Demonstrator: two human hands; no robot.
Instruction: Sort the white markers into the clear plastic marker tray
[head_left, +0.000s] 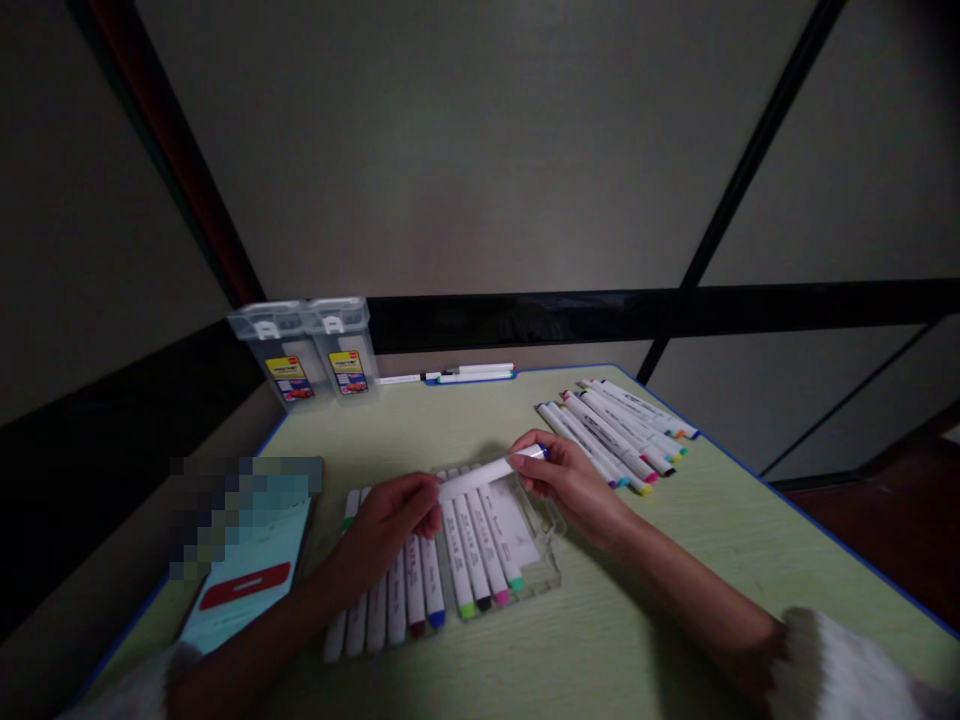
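Observation:
A white marker [480,477] with a blue end is held nearly level between both hands. My left hand [401,510] pinches its left end, and my right hand [564,480] grips it close to the blue end. Beneath it lies an open clear plastic case [553,572] on the table. Several white markers [476,560] lie side by side in that case, showing green, black, pink, blue and dark red tips. Part of the row is hidden behind my left hand and forearm. Bare case floor shows at the right of the row.
Several loose markers [611,430] lie in a slanted group at the back right of the table [712,580]. Two clear lidded boxes [319,350] stand at the back left. A few pens [476,372] rest along the back edge. A lit tablet [251,580] lies at the left.

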